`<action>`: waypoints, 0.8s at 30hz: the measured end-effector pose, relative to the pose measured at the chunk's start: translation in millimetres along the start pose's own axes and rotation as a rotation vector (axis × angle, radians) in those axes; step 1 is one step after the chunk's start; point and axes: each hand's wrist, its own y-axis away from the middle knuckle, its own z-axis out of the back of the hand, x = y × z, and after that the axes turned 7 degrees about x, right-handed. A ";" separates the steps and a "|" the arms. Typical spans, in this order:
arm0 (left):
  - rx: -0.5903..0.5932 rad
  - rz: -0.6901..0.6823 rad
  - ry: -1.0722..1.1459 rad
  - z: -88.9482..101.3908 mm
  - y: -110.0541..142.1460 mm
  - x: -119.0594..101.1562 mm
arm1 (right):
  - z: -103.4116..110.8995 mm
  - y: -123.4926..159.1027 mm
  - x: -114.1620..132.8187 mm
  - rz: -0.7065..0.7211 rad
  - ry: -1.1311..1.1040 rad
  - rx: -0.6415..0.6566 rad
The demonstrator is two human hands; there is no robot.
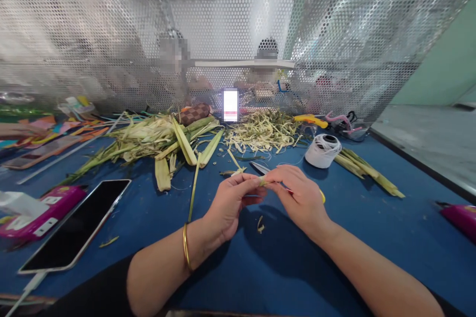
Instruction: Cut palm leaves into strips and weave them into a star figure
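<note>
In the head view my left hand (232, 200) and my right hand (297, 198) meet above the blue table. Both are closed, pinching a small pale green strip of plant leaf (263, 182) between their fingertips. A pointed metal blade (259, 167) shows just beyond the fingers; the rest of it is hidden. Part of a yellow thing (323, 196) peeks out behind my right hand, and I cannot tell whether it belongs to the blade. A long green strip (195, 185) lies behind my left wrist. Small scraps (261, 225) rest on the table below my hands.
Leaf stalks (148, 136) and pale shavings (262, 131) are heaped at the back. A white thread spool (323, 151) and cut stalks (372, 173) stand right. Left are a phone (80, 228) with a cable and a magenta tissue pack (44, 213). Perforated metal sheeting (223, 15) closes off the back.
</note>
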 end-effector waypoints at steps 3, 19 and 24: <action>0.001 0.000 -0.023 -1.1 0.0 -2.3 | -1.7 -0.3 1.5 -0.093 -0.095 -0.008; -0.086 -0.172 -0.297 -1.4 -2.0 0.8 | -3.6 -5.0 4.4 -0.506 -0.506 -0.055; -0.094 -0.133 -0.243 1.3 -3.8 0.1 | 6.3 -10.0 1.8 -0.576 -0.646 0.005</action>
